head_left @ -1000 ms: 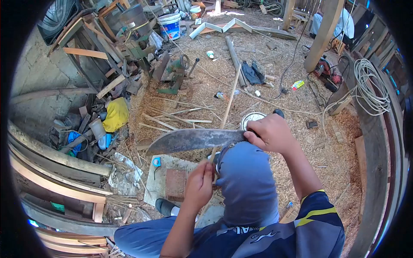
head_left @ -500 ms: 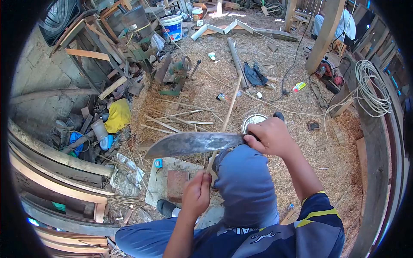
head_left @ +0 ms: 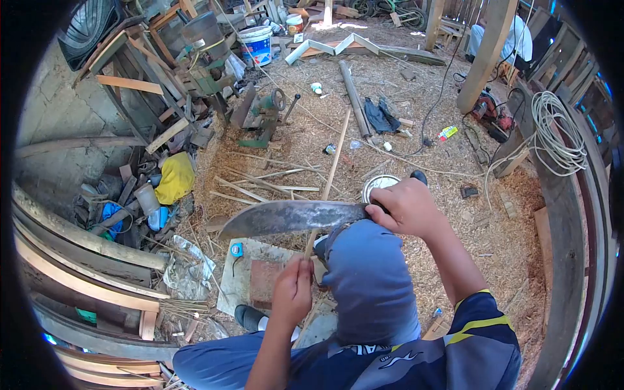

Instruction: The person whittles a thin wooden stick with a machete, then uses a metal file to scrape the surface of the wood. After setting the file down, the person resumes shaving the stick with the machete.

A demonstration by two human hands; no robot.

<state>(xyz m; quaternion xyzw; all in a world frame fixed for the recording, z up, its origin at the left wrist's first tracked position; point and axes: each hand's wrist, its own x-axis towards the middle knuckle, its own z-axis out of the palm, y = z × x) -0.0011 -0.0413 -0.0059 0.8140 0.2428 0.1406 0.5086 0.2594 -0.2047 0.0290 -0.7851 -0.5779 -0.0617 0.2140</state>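
My right hand [head_left: 406, 207] is wrapped round the handle of a machete [head_left: 292, 216], above my raised knee. Its broad dark blade points left and lies across a thin wooden strip [head_left: 335, 156]. My left hand [head_left: 294, 289] is closed on the near end of that strip, just left of the knee. From there the strip slants up and away, passing under the blade. Most of the machete's handle is hidden by my fingers.
Several thin strips [head_left: 260, 180] lie on the shavings ahead. A blue tape measure [head_left: 236, 249] sits on a board [head_left: 227, 286] by my foot. A green metal machine [head_left: 260, 117] stands farther off, and coiled cable [head_left: 558, 133] hangs at right. Another person [head_left: 517, 39] sits at the back right.
The wooden strip and my left hand have shifted slightly left, with the strip's far end now a little farther left. The machete stays nearly in place across it.
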